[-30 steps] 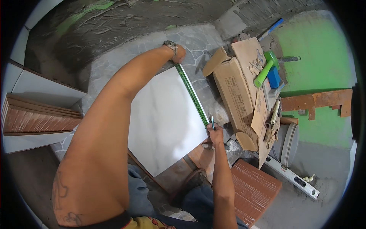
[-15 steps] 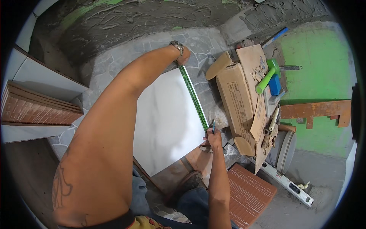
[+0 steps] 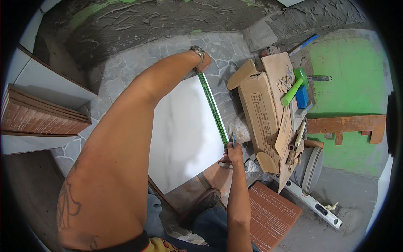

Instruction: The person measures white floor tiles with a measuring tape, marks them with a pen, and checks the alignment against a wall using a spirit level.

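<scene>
A large white marbled tile (image 3: 187,130) lies below me, with a green measuring tape (image 3: 210,105) stretched along its right edge. Up at the tile's far right corner, my left hand (image 3: 203,62) is closed on the tape's end, its fingertips partly hidden. At the near right corner my right hand (image 3: 234,152) grips a thin pen-like tool (image 3: 233,138), upright, against the tape's lower end. My left forearm crosses in front of the tile's left side.
Right of the tile are a torn cardboard box (image 3: 258,117), green mallet (image 3: 292,91), blue block (image 3: 301,97), bucket (image 3: 312,170) and spirit level (image 3: 321,209). A reddish tile (image 3: 273,214) lies at lower right, stacked tiles (image 3: 44,113) at left. Mortar (image 3: 147,19) coats the upper surface.
The view has shifted, so most surroundings sit slightly lower in the frame. Both hands keep their places at the two ends of the tape along the tile's edge.
</scene>
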`<control>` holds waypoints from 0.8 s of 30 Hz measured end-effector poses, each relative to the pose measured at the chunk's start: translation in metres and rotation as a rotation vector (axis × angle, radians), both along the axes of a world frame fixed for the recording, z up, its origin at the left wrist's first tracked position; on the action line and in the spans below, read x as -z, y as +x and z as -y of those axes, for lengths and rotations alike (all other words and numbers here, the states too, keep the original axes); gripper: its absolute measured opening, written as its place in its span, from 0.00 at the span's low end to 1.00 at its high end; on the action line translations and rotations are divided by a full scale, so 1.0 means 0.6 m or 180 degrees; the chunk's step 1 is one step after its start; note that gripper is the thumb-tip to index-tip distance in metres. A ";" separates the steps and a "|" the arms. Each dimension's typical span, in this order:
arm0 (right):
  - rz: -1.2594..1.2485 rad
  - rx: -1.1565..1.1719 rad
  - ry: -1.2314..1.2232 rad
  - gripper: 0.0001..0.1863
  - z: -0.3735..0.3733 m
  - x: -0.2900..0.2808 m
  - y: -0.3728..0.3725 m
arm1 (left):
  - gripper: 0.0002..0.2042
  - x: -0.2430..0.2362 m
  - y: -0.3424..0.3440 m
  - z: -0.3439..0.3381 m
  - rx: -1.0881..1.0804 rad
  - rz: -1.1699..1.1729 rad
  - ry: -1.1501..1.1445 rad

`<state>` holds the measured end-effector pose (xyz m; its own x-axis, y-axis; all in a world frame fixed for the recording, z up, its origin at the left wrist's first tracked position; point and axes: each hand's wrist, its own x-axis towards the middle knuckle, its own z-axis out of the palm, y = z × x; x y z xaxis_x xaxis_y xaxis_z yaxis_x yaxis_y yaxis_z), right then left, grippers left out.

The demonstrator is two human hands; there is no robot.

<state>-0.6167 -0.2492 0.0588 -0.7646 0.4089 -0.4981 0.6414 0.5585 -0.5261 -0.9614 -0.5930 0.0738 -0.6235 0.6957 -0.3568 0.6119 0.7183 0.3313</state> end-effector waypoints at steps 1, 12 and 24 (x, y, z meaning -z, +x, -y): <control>0.0002 -0.0021 0.0002 0.07 0.000 0.002 0.000 | 0.11 -0.001 0.000 0.000 -0.0008 0.0000 0.0000; -0.0131 0.0048 -0.0071 0.07 0.008 -0.008 0.008 | 0.09 -0.011 0.014 -0.014 0.0098 -0.0521 -0.0139; -0.0187 0.0131 -0.0024 0.08 -0.001 -0.002 0.011 | 0.13 -0.005 -0.001 -0.019 -0.0032 -0.0042 -0.0161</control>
